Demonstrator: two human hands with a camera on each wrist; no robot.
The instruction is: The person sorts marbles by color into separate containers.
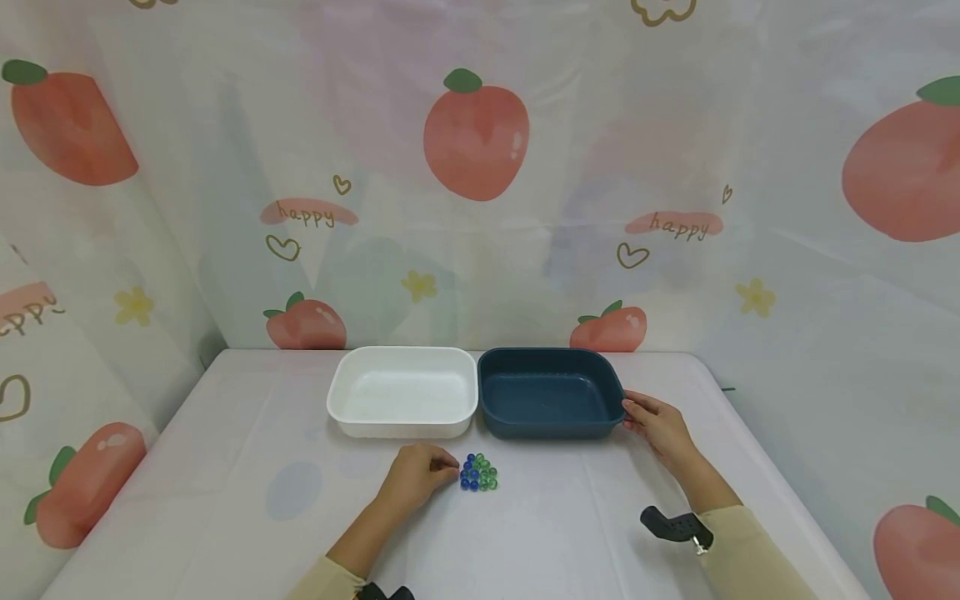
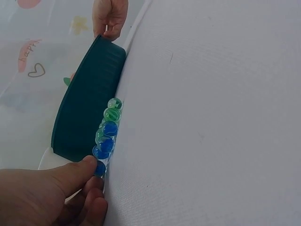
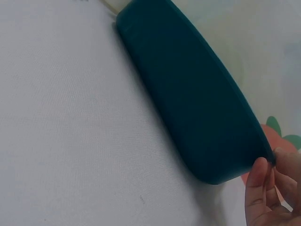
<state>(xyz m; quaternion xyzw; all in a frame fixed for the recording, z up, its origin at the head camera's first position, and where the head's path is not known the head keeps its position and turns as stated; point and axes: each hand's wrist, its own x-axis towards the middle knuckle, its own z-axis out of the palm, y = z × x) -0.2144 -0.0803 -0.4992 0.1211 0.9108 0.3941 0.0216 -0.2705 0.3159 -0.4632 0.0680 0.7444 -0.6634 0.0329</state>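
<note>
Viewing from a distance, I place everything by the dark blue tray [image 1: 555, 428]. Nearest, in front of the tray and off its left end, the left hand [image 1: 417, 482] reaches the edge of a group of blue marbles [image 1: 474, 475] and green marbles [image 1: 484, 464], which rests on the table [image 1: 540, 533] just before the tray's left corner. The step in hand, as I judge it, is lifting one marble from the group. I would meet the outermost ball on opposite sides, at its widest part, and draw it sideways before raising it, lest its neighbours roll. The nearest blue marble [image 2: 100, 168] sits at the left thumb's tip, the others lying beyond the fingertips; thumb and fingers are drawn close together, but I cannot tell whether they pinch that marble. Farther, at the tray's right end, the right hand [image 1: 662, 427] pinches the rim between thumb and fingers, apparently to steady it, well apart from the marbles. Directly beside the tray, on its left, stands the white tray [image 1: 403, 429]; behind both hangs the fruit-printed backdrop [image 1: 480, 258].
</note>
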